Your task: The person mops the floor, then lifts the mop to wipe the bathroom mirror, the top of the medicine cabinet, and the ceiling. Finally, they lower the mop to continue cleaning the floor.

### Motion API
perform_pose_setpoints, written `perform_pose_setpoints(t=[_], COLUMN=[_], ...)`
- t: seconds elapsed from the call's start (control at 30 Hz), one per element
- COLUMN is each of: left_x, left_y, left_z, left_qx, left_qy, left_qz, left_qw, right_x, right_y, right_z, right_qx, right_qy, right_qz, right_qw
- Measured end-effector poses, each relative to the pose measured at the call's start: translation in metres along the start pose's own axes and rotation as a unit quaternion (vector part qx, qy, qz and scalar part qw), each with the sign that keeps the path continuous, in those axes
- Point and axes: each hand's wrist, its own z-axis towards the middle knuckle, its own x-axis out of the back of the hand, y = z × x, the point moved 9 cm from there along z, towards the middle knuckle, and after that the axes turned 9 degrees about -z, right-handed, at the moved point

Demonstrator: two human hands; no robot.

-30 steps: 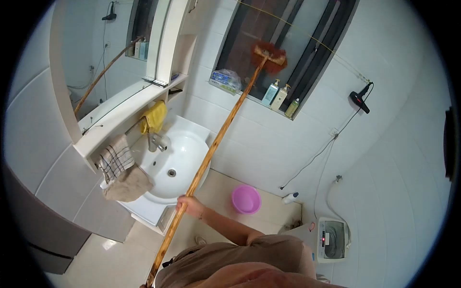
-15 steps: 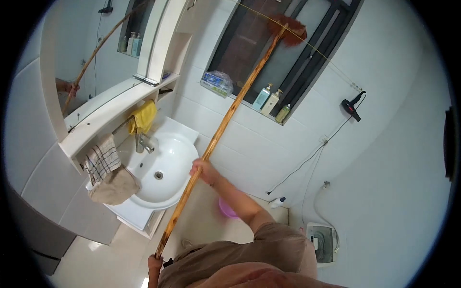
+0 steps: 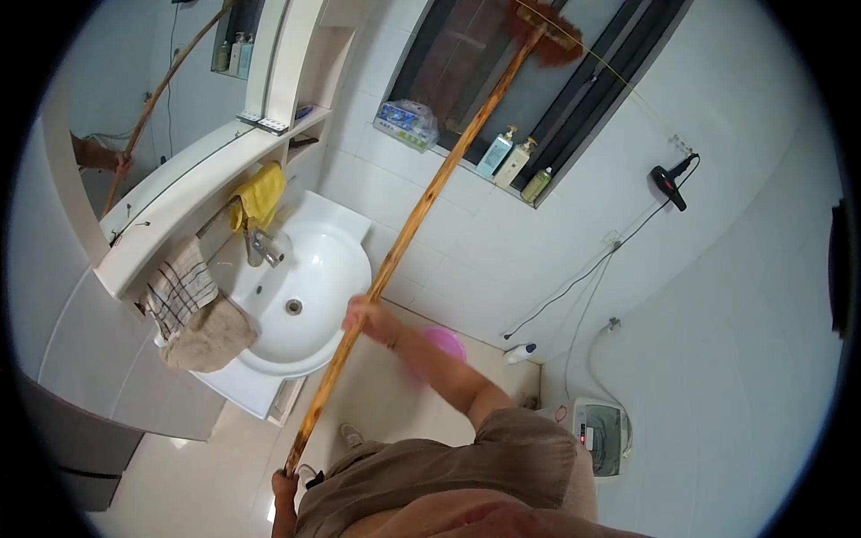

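Note:
A long-handled broom [image 3: 417,215] with a light wooden pole runs diagonally up across the head view. Its reddish-brown bristle head [image 3: 558,40] is up at the dark-framed window, close to a thin yellow line [image 3: 610,68]. My right hand [image 3: 372,323], slightly blurred, is wrapped round the middle of the pole beside the washbasin. Lower down, my left hand [image 3: 284,487] grips the pole's bottom end near my body. Whether the bristles touch the window cannot be made out.
To the left are a white washbasin [image 3: 332,260], a faucet [image 3: 262,248], a yellow cloth [image 3: 260,197] and towels [image 3: 211,334] below a mirror. Pump bottles [image 3: 513,163] line the window sill. A hair dryer [image 3: 668,186] hangs on the wall; a pink basin [image 3: 444,342] is on the floor.
The whole view has shifted, so window, bottles and broom head sit higher in it. My right hand is slightly lower relative to the washbasin. Both hands still hold the pole.

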Motion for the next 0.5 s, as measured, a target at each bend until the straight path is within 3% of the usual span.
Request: perform_pose_setpoints(t=[0.1, 0.27, 0.3, 0.37, 0.43, 0.47, 0.5], left_x=[0.015, 0.038, 0.029, 0.005, -0.015, -0.022, 0.007], left_y=[-0.125, -0.177, -0.179, -0.170, -0.121, -0.110, 0.017], left_z=[-0.011, -0.048, -0.040, -0.018, 0.004, 0.015, -0.018], left_qx=[0.057, 0.087, 0.050, 0.004, -0.031, 0.033, -0.082], left_qy=[0.009, 0.029, 0.040, 0.039, 0.045, 0.056, 0.054], left_qz=[0.105, 0.081, 0.081, 0.090, 0.118, -0.152, 0.061], left_qw=[0.993, 0.993, 0.995, 0.995, 0.992, 0.986, 0.993], right_x=[-0.040, -0.058, -0.056, -0.034, -0.019, -0.009, 0.000], right_y=[0.051, 0.089, 0.083, 0.062, 0.022, -0.004, -0.026], right_z=[-0.030, -0.050, -0.051, -0.050, -0.040, -0.035, -0.030], right_qx=[-0.060, -0.075, -0.076, -0.076, -0.040, -0.003, 0.006], right_qy=[-0.012, -0.038, -0.041, 0.021, 0.021, 0.024, 0.031], right_qz=[0.057, 0.152, 0.150, 0.082, 0.063, 0.048, 0.017], right_qw=[0.996, 0.985, 0.985, 0.993, 0.997, 0.999, 0.999])
